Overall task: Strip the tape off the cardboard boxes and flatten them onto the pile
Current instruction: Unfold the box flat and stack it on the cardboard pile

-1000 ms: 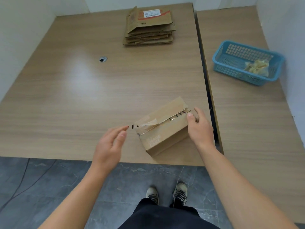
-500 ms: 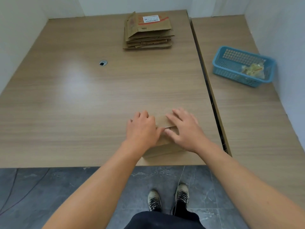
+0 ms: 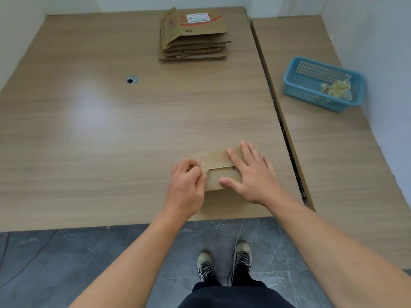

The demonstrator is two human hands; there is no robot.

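Head view: a small brown cardboard box (image 3: 219,161), matte and rectangular, lies flat-topped near the front edge of the smooth wood-grain table (image 3: 111,130). The right hand (image 3: 253,178) rests on the box's right half with fingers straight and spread, thumb on the near flap. The left hand (image 3: 185,185) sits at the box's left end, fingers curled tight, pinching a glossy strip of clear tape (image 3: 202,166) against the thumb. A pile (image 3: 193,38) of flattened corrugated boxes sits at the table's far edge. Right of the table, a blue perforated plastic basket (image 3: 289,85) holds crumpled tape scraps (image 3: 337,88).
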